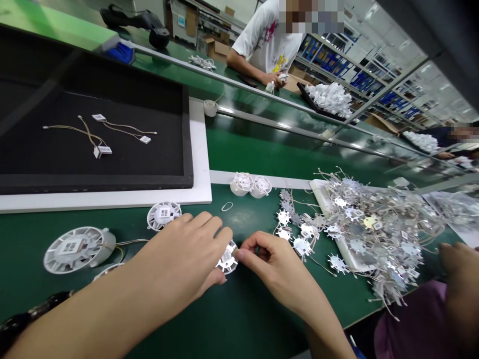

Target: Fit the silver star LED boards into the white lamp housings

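My left hand point(183, 259) lies over a small white round finned part point(227, 258) on the green bench, fingers curled around it. My right hand point(273, 267) pinches the same part's right edge with thumb and forefinger. A similar white round housing point(163, 214) sits just behind my left hand. A larger white disc housing point(77, 248) with wires lies to the left.
A heap of silver star-shaped boards with wires point(370, 229) covers a white tray at right. Two white housings point(250, 184) and a rubber band point(226, 206) lie behind. A black foam tray point(93, 164) holds wired modules. Another person point(267, 42) works across the bench; someone's hand point(462, 279) is at right.
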Demonstrator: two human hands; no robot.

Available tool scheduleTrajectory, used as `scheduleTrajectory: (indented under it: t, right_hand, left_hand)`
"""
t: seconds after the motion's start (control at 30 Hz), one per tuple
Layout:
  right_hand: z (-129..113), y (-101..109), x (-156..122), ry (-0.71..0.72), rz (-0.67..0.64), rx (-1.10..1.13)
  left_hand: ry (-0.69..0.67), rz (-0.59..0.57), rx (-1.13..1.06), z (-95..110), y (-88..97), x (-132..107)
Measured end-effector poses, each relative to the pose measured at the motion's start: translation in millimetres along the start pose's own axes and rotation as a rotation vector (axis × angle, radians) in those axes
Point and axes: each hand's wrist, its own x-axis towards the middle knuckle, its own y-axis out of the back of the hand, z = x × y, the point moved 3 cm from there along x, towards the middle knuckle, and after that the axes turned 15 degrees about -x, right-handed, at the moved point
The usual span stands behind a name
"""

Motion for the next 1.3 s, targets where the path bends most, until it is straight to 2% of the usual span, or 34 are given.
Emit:
scheduleTrajectory:
  t: [0.17, 0.27, 0.43, 0.53, 0.73, 0.83, 1.03, 1.2, 1.3]
  right_hand:
    - [-1.6, -0.1, -0.1, 0.013, 0.015, -0.026]
    - [-2.1, 0.5, 0.1, 0.017, 0.015, -0.027]
    - [-0.1, 2.1, 0.7, 0.004, 0.007, -0.030]
    - [1.6, 1.6, 1.2, -0.008, -0.002, -0.029]
    - [3.8, -0.2, 0.5, -0.011, 0.003, -0.064]
    - [3.5, -0.1, 0.1, -0.008, 0.009, -0.064]
    - [2.7, 1.2, 1.4, 0.028, 0.017, -0.073]
    - [6.2, 6.7, -1.8, 0.178, 0.014, -0.171]
    - [8.9, 7.9, -4.0, 0.267, 0.007, -0.237]
  left_hand:
    - [-0.165, 0.293, 0.058, -4.5, -12.7, -4.9]
    - [-0.201, 0.356, 0.062, -8.1, -18.3, -5.1]
    - [-0.212, 0.360, 0.070, -10.4, -19.1, -3.8]
    - [-0.196, 0.323, 0.083, -7.4, -14.9, -3.0]
    - [-0.065, 0.084, 0.084, 3.6, -3.0, -0.5]
    - [-0.031, 0.044, 0.072, 6.8, -0.4, -1.2]
    - [-0.079, 0.064, -0.034, 1.5, -8.3, -0.7]
    - [-0.135, 0.193, -0.106, -5.0, -16.3, 1.6]
    - [-0.150, 0.216, -0.115, -5.2, -17.3, 2.5]
